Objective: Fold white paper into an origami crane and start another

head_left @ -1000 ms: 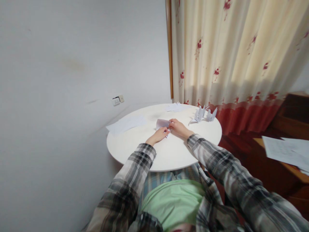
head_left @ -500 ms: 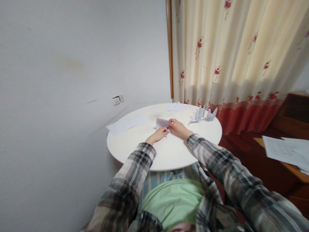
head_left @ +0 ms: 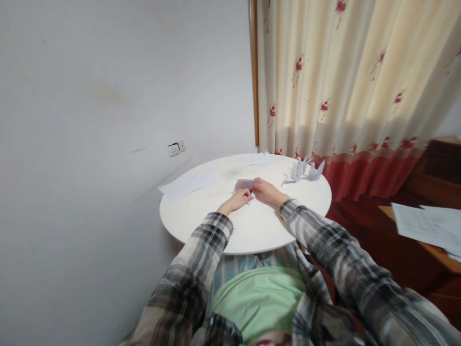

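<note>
A small folded piece of pale paper (head_left: pixel 243 184) lies on the round white table (head_left: pixel 252 226), near its middle. My left hand (head_left: pixel 239 199) pinches the paper's near edge with closed fingers. My right hand (head_left: pixel 264 190) grips the paper's right side, its fingers curled on the fold. Both forearms in plaid sleeves reach in from below.
Two folded paper cranes (head_left: pixel 306 171) stand at the table's far right. A flat white sheet (head_left: pixel 189 184) lies at the left edge and crumpled paper (head_left: pixel 262 159) at the far edge. A curtain (head_left: pixel 353 81) hangs behind; a wooden desk with sheets (head_left: pixel 427 223) is at the right.
The folded paper has been pressed lower and flatter onto the table between my hands. Both hands stay in almost the same place.
</note>
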Demonstrator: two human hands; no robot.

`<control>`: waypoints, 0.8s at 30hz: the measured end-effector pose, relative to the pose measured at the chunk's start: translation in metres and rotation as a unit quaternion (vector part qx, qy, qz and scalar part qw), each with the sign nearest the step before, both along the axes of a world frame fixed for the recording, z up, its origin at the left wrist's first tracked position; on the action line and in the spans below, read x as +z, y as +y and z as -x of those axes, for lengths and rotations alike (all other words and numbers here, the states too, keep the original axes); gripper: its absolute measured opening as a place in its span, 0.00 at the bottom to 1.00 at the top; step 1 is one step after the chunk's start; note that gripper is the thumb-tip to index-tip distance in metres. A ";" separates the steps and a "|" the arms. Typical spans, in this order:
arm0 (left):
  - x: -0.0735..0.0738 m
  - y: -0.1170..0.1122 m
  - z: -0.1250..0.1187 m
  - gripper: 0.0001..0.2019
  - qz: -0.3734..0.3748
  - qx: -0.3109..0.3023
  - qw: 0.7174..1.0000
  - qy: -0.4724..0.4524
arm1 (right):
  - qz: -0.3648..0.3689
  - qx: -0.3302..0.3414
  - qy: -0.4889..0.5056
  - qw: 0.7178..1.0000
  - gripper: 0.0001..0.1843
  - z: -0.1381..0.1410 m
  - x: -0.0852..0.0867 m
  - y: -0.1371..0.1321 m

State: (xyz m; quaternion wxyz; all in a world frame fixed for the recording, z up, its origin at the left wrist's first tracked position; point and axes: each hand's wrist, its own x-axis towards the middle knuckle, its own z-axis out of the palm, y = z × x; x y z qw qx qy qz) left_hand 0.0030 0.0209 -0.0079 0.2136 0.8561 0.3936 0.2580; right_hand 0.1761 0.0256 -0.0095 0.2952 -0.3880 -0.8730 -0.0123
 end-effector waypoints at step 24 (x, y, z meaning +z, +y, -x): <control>-0.005 -0.001 0.002 0.10 0.018 0.005 0.999 -0.031 | -0.106 0.003 -0.077 0.991 0.07 0.010 0.003 -0.007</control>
